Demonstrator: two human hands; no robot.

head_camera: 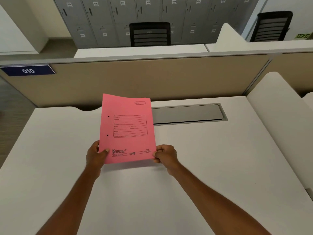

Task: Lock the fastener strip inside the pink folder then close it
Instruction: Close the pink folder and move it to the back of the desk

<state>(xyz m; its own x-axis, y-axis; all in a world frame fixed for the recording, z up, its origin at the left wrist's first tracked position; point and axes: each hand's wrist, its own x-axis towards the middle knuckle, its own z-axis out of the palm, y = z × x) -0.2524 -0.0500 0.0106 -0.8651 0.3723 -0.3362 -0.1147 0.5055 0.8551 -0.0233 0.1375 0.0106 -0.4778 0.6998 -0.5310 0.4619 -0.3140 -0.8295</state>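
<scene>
Holding pink folder [127,128] closed and tilted up off the white desk [203,158], front cover facing camera. Left hand [96,155] pinching lower-left corner, thumb on the cover just beside the printed logo. Right hand [165,155] pinching lower-right corner, fingers curled behind. Both grips closed on the folder, near the bottom edge only.

Fastener strip not visible; hidden inside. Only two punched holes [108,125] showing near the spine side. Can't tell whether strip is locked or loose. Looks either like the very start or the very end of the task; no way to say which from this view.

Risks from here:
- Top edge unsupported, slight curl visible there. Thin card, low grip: likely to flop or bend on a quick tilt.
- Opening in mid-air: cover swinging wide, any papers sliding off unlocked prongs. Safer flat on the desk first.
- Setting down too far forward: far corner landing on the grey cable tray lid [186,114], just beside the folder's right edge in this view. Uneven base for pressing the strip.
- Thumbs creasing the corners if squeezed harder.
- Closing with prongs standing: cover bulging at the spine, not seating flat.
</scene>
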